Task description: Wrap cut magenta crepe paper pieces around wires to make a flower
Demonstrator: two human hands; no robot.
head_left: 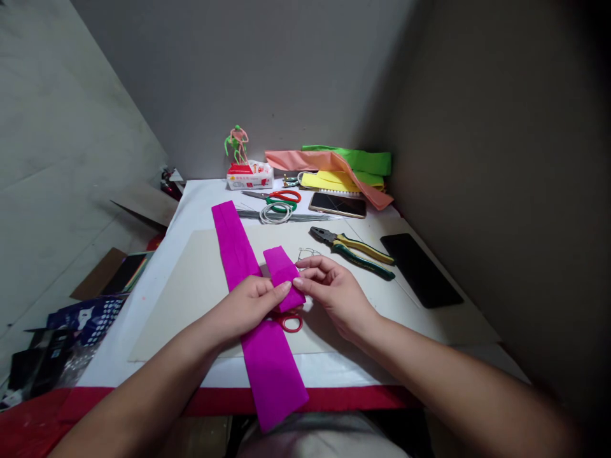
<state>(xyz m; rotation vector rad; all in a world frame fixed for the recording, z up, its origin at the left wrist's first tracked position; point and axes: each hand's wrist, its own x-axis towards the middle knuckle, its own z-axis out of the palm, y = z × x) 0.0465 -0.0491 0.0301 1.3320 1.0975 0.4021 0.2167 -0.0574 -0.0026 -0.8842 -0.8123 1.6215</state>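
Magenta crepe paper piece (pixel 282 273) lying across a longer strip (pixel 272 375), left hand (pixel 251 308) pinching it, right hand (pixel 337 299) curling with fingertips touching its right edge, red-handled scissors (pixel 291 323) showing beneath, over a pale board (pixel 191 305)

The left hand (pixel 251 312) and right hand (pixel 337 299) reach inward, fingers curled, fingertips nearly meeting between them.

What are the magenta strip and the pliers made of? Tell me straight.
The magenta strip looks like crepe paper: matte, with fine crinkled ribbing along its length. The pliers seem to have a dull grey steel head, and their yellow-and-green handles look like glossy plastic or rubber sleeves, though the exact coating can't be told from here.
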